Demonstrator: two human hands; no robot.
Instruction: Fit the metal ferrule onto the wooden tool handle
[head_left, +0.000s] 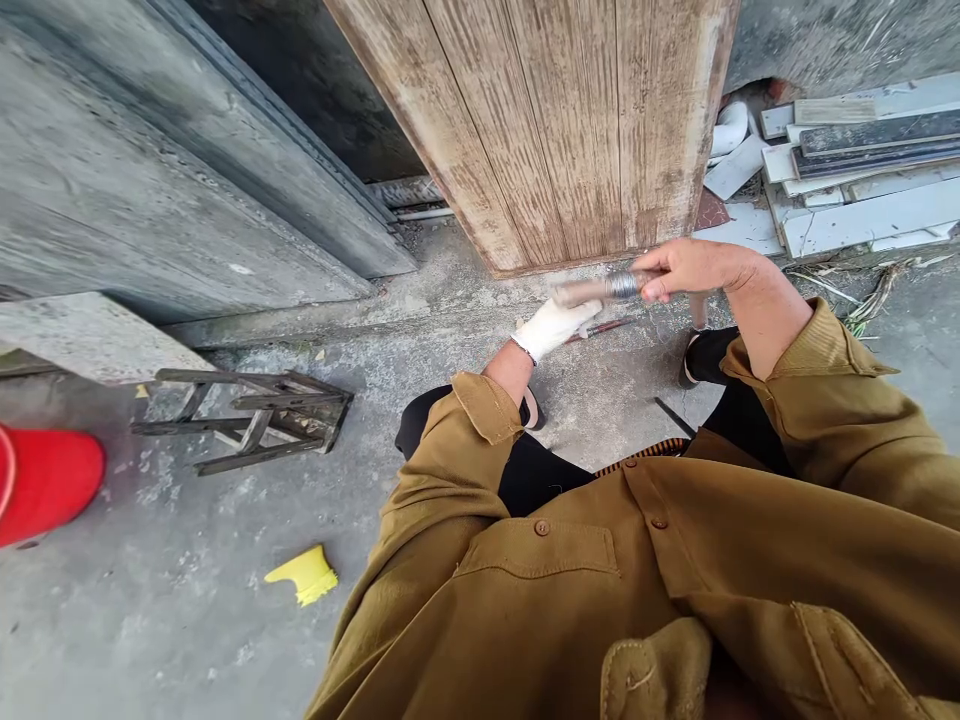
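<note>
Panel of worn wood (562, 120) stands at 12 o'clock, its lower edge just beyond the hands. Stacked boards (862, 217) lie at 2 o'clock, a small wooden stool (281, 402) is at 9, and a red bucket (67, 480) is between 8 and 9. Nearer the middle, toward 2 o'clock, the bare right hand (679, 268) grips one end of a wire-bound stick (621, 285), fingers narrow around it; the gloved left hand (555, 328) closes on its brown, blurred other end. The step in hand seems to be working this between both hands; the next move probably calls for a firm, steady left hold. Smallest, a thin reddish rod (611, 327) shows just beside the left fingers, held or loose I cannot tell.
</note>
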